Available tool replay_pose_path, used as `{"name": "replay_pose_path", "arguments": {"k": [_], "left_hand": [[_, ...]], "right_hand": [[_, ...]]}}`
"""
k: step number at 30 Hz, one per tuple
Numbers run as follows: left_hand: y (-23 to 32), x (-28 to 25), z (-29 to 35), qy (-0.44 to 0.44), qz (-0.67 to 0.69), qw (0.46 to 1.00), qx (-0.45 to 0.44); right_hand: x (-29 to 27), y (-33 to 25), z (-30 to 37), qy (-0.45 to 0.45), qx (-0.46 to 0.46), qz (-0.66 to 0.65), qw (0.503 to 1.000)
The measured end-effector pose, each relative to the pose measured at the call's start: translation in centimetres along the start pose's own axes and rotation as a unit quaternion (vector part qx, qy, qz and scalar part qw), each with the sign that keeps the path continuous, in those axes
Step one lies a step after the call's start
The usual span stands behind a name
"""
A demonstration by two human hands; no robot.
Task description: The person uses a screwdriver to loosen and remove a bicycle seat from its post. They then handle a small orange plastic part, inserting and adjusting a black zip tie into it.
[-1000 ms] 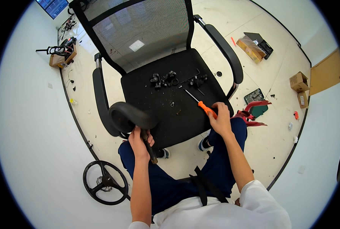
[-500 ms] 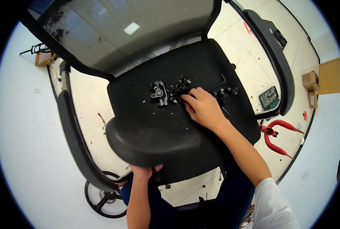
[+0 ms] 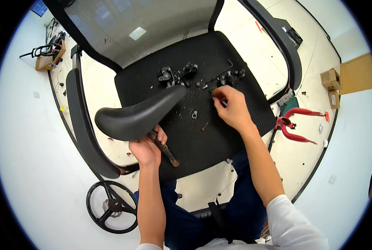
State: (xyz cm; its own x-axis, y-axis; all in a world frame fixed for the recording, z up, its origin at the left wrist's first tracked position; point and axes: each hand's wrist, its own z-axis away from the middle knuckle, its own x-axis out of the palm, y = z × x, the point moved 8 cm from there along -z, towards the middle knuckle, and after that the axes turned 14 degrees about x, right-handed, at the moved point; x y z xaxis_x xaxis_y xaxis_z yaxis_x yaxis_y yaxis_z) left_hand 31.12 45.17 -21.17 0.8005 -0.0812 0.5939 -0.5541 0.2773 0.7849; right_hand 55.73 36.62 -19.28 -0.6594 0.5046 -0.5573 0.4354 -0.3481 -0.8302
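Note:
My left hand (image 3: 146, 150) is closed around the rusty seat post (image 3: 169, 154) under a black bicycle saddle (image 3: 131, 118), holding it tilted over the near left of the chair seat. The saddle's nose points up and right. My right hand (image 3: 235, 108) pinches at the right of the seat. A small brownish part (image 3: 212, 90) shows at its fingertips, its kind unclear. Between the hands lie a small metal ring (image 3: 194, 114) and a rusty bolt (image 3: 204, 126). Beyond the saddle's nose sits a black brake caliper (image 3: 166, 76), with dark hardware (image 3: 189, 69) beside it.
A hex key (image 3: 225, 68) and more black hardware (image 3: 235, 76) lie beyond my right hand. Armrests (image 3: 79, 121) flank the mesh-backed chair. On the floor are a red fork (image 3: 292, 124) at right, a black spoked wheel (image 3: 107, 183) at lower left and cardboard boxes (image 3: 331, 79).
The saddle has risen and turned, bringing the seat post into view above the chair seat. My right hand has moved right, away from the hardware. The ring and bolt now show.

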Motion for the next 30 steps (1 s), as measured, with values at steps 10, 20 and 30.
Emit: {"name": "replay_pose_path", "arguments": {"k": [10,20,30], "left_hand": [[-1.2,0.2,-4.3,0.009,-0.047,0.999,-0.026],[-0.9,2.4,-2.6,-0.056,0.007,0.994,-0.092],[-3.6,3.6,-2.2,-0.077,0.028,0.987,-0.136]], "right_hand": [[1.9,-0.9,-2.4,0.071,-0.039,0.209,0.975],[0.5,-0.8,-0.2,-0.007,0.114,-0.128,0.985],[2.8,-1.8,1.0,-0.075,0.011,0.158,0.985]]}}
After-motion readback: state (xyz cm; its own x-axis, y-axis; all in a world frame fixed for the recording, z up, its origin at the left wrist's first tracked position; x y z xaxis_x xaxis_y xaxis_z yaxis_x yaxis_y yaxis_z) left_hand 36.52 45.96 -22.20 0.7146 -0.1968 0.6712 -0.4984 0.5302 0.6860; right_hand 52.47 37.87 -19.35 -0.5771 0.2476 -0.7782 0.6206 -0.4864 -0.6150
